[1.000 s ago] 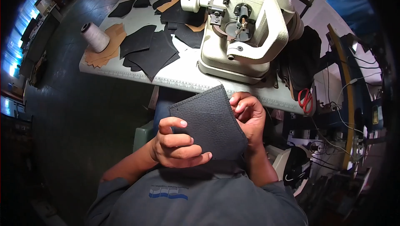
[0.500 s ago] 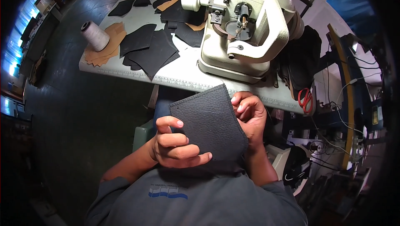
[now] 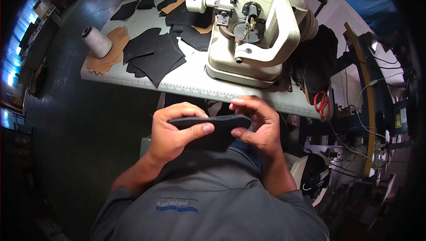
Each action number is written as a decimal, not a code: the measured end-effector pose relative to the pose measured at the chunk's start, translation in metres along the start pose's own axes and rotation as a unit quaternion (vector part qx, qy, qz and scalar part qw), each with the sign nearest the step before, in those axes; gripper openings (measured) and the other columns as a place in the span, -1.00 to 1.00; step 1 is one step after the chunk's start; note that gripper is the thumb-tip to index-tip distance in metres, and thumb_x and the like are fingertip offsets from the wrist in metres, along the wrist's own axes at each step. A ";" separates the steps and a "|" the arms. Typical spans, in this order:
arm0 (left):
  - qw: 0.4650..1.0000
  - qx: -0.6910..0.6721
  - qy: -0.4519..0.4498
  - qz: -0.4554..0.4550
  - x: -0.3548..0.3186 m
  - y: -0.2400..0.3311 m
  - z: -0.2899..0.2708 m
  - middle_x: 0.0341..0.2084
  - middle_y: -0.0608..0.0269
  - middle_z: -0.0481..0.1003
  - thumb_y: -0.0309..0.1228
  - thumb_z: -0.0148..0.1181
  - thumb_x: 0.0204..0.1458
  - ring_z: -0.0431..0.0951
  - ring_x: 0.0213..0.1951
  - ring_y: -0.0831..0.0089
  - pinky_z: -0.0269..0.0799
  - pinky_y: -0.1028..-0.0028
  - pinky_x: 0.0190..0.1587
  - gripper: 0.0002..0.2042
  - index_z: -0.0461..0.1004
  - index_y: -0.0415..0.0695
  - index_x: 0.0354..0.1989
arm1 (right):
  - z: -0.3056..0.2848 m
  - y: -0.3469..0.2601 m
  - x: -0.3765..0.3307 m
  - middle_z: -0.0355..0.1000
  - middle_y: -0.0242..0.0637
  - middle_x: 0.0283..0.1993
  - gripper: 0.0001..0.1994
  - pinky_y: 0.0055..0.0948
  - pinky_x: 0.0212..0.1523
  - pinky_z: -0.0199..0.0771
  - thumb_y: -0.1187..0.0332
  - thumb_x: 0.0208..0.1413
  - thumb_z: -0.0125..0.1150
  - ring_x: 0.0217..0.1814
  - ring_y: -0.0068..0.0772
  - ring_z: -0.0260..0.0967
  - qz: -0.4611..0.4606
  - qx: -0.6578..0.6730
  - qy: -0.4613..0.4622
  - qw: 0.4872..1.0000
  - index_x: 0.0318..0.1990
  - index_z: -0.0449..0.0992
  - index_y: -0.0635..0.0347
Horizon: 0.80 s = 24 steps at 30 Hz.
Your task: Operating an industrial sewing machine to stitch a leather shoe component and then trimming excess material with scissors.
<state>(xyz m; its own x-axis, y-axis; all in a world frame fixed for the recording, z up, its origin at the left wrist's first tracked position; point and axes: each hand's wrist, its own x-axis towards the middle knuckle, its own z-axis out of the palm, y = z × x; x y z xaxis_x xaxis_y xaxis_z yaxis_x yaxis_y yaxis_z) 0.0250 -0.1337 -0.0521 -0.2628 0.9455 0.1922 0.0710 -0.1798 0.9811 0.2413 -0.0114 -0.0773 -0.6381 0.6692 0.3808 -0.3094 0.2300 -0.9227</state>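
Observation:
A black leather piece (image 3: 221,138) is turned nearly edge-on in front of my body, so its top edge shows as a thin, slightly bowed line and its face is dark. My left hand (image 3: 174,127) pinches its left part, thumb on the near side and fingers behind. At the right end my right hand (image 3: 262,124) has its thumb against the near face and its fingers curled over the far side. Beyond the hands, a cream industrial sewing machine (image 3: 248,65) stands on the white table (image 3: 186,81).
Black leather pieces (image 3: 155,56) and tan pieces (image 3: 116,45) lie on the table's left half. A white thread cone (image 3: 97,42) stands on the tan ones. Red-handled scissors (image 3: 322,104) are at the right corner. A ruler (image 3: 177,86) runs along the near edge.
The leather piece has tipped from showing its grained face to nearly edge-on. My left hand has moved up to its top edge, thumb now on the near side.

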 end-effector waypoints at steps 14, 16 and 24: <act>0.881 -0.448 0.033 -0.152 0.008 -0.046 -0.023 -0.22 0.24 0.59 -0.43 0.41 0.20 0.57 -0.25 0.45 0.55 0.43 -0.18 -0.76 0.52 -0.11 -0.01 | -0.040 0.012 -0.006 0.60 -0.42 -0.35 -0.90 -0.58 -0.25 0.44 0.45 0.20 0.47 -0.33 -0.67 0.43 -0.071 -0.293 0.376 0.876 -0.21 0.70 0.27; 0.842 -0.527 0.007 -0.111 0.012 -0.054 -0.025 -0.30 0.40 0.41 -0.35 0.38 0.26 0.33 -0.29 0.51 0.32 0.49 -0.25 -0.77 0.52 -0.04 0.02 | -0.070 0.006 0.001 0.61 -0.40 -0.30 -0.90 -0.57 -0.27 0.46 0.46 0.17 0.47 -0.36 -0.63 0.44 -0.072 -0.392 0.435 0.808 -0.21 0.70 0.27; 0.874 -0.389 -0.130 0.260 0.056 -0.057 -0.029 -0.30 0.48 0.59 -0.30 0.29 0.28 0.48 -0.05 0.36 0.29 0.12 0.20 -0.90 0.66 0.10 -0.30 | -0.102 0.004 -0.004 0.62 -0.03 0.12 -0.72 -0.12 0.30 0.43 0.37 0.20 0.34 0.25 0.04 0.48 0.043 -0.635 0.189 0.748 0.01 0.68 0.34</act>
<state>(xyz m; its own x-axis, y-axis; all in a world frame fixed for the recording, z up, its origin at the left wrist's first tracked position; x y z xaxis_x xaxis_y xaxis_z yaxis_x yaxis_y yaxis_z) -0.0218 -0.0787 -0.0969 -0.1539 0.6919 0.7054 -0.5861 -0.6387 0.4986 0.3144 0.0586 -0.0886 -0.2988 0.8165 0.4939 0.7939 0.4999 -0.3461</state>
